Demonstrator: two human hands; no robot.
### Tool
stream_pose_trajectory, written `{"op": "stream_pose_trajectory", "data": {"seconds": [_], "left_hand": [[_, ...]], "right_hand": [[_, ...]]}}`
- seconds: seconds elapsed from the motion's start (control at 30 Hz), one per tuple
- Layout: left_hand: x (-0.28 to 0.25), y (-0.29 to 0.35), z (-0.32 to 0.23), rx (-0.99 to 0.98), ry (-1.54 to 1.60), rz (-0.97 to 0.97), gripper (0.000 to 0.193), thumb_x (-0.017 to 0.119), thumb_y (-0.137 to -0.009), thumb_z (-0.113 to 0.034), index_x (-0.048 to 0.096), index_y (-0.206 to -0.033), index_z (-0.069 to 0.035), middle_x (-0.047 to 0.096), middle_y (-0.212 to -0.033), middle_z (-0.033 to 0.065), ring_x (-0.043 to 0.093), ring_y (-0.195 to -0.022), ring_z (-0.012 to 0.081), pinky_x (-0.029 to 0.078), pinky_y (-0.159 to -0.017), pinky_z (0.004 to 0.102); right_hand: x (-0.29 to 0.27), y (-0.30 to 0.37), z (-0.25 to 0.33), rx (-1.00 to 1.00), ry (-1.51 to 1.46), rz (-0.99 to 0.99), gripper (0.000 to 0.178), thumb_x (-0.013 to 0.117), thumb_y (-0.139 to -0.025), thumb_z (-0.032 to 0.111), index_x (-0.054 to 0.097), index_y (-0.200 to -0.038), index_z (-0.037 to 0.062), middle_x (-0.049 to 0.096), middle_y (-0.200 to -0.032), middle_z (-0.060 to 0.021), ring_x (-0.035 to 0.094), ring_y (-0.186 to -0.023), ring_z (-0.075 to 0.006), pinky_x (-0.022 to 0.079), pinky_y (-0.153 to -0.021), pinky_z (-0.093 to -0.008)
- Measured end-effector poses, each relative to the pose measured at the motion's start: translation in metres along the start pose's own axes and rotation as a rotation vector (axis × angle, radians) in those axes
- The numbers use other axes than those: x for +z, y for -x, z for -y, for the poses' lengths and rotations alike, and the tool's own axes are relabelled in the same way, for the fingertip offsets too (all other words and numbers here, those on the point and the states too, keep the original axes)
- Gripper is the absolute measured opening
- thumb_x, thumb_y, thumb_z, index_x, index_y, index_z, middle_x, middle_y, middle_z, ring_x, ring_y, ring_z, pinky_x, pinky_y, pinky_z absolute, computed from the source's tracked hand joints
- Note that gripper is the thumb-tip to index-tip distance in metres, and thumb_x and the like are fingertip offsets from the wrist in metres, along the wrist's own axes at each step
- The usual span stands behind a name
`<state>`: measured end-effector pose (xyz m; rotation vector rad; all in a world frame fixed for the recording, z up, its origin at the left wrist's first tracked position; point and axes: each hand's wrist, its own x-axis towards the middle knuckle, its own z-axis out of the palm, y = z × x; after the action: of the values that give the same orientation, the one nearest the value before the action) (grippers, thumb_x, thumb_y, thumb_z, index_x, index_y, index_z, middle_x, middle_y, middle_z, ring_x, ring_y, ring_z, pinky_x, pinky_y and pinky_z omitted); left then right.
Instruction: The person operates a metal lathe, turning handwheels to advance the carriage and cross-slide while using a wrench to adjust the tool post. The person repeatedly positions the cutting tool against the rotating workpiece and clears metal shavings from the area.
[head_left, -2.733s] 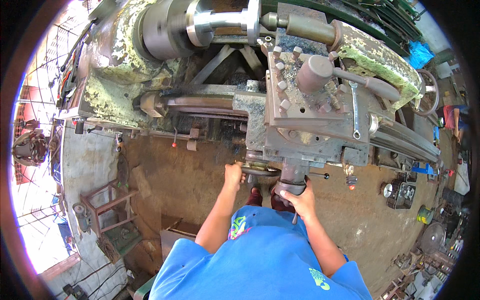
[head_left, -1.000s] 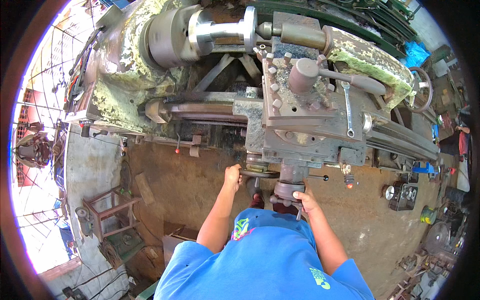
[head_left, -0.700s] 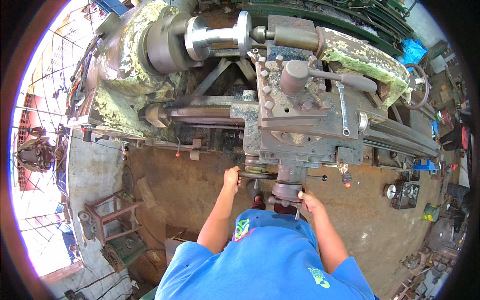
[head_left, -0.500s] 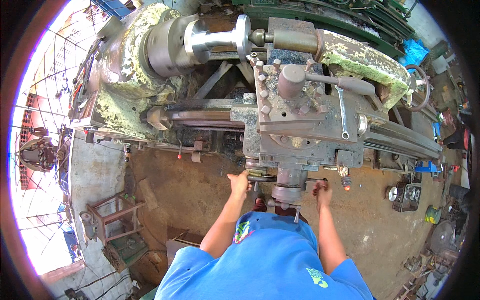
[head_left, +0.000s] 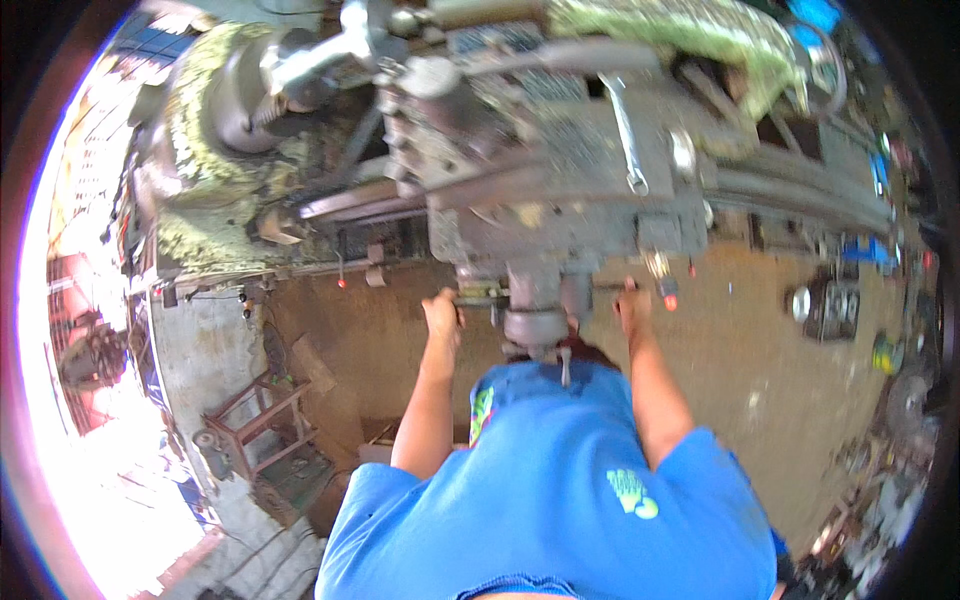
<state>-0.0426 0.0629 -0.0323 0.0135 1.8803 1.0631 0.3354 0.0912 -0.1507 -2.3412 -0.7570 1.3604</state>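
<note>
A metal lathe stands ahead of me, its carriage (head_left: 560, 225) above my hands. On the left, my left hand (head_left: 442, 316) is closed at the edge of a dark handwheel (head_left: 482, 300) under the carriage. My right hand (head_left: 632, 308) is closed around the end of a thin dark lever (head_left: 604, 287) on the right; its fingers are partly blurred. Between them a cylindrical feed dial (head_left: 534, 326) with a small crank handle (head_left: 566, 368) points toward my body. A shiny spool-shaped metal workpiece (head_left: 325, 68) sits in the chuck (head_left: 240, 100) at the far left.
A combination wrench (head_left: 626, 135) lies on the carriage beside the tool post (head_left: 440, 85) and its long handle. An orange-tipped bulb-like piece (head_left: 667, 292) hangs near my right hand. A wooden stool frame (head_left: 262, 425) stands left; a black crate (head_left: 832, 305) sits right.
The view has shifted and blurred, so the lathe sits higher and further left. My hands appear higher in the picture, both still at the controls.
</note>
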Motion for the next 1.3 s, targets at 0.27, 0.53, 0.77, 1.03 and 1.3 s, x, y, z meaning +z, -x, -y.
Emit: {"op": "stream_pose_trajectory", "data": {"seconds": [0.27,0.53,0.77,1.03,1.3], "left_hand": [[-0.003,-0.011,0.006,-0.021,-0.036,0.029,0.034,0.059,-0.082,-0.018,0.038,-0.104,-0.003,0.047,-0.064,0.0092,0.043,-0.041,0.0176,0.036,-0.036,0.0320],[0.008,0.002,0.010,0.032,0.084,0.022,0.045,0.058,-0.086,-0.023,0.030,-0.116,-0.005,0.051,-0.071,0.0124,0.046,-0.043,0.0195,0.041,-0.039,0.0333],[0.013,0.020,0.012,0.107,-0.024,-0.027,0.077,0.061,-0.089,-0.037,0.015,-0.142,-0.007,0.055,-0.072,0.0123,0.053,-0.046,0.0206,0.045,-0.041,0.0336],[-0.033,0.065,0.025,0.175,-0.165,0.101,0.079,0.063,-0.092,-0.039,0.018,-0.152,-0.013,0.060,-0.075,0.0085,0.055,-0.052,0.0173,0.047,-0.049,0.0299],[-0.156,0.070,0.174,0.021,-0.153,0.174,0.044,0.063,-0.092,-0.026,0.051,-0.125,0.000,0.058,-0.071,0.0056,0.053,-0.052,0.0149,0.043,-0.045,0.0304]], "right_hand": [[0.018,-0.054,-0.024,0.280,-0.471,0.154,0.032,0.056,-0.096,0.031,0.051,-0.072,0.0105,0.046,-0.056,-0.0030,0.044,-0.043,-0.0158,0.032,-0.038,-0.0305],[-0.016,-0.106,-0.039,0.050,-0.277,0.525,0.021,0.062,-0.089,0.031,0.056,-0.077,0.0140,0.054,-0.061,-0.0033,0.051,-0.047,-0.0166,0.034,-0.037,-0.0289],[-0.004,-0.076,-0.044,-0.622,0.407,-0.046,0.026,0.063,-0.087,0.029,0.066,-0.100,0.0064,0.070,-0.081,-0.0115,0.069,-0.070,-0.0316,0.052,-0.060,-0.0423],[0.022,-0.091,-0.056,-0.122,0.081,0.314,0.029,0.059,-0.089,0.029,0.066,-0.094,0.0008,0.071,-0.084,-0.0149,0.068,-0.072,-0.0331,0.052,-0.061,-0.0475],[-0.125,0.038,0.068,-0.502,-0.473,-0.918,0.017,0.065,-0.090,0.020,0.068,-0.090,0.0029,0.071,-0.083,-0.0154,0.066,-0.072,-0.0296,0.051,-0.068,-0.0430]]}}
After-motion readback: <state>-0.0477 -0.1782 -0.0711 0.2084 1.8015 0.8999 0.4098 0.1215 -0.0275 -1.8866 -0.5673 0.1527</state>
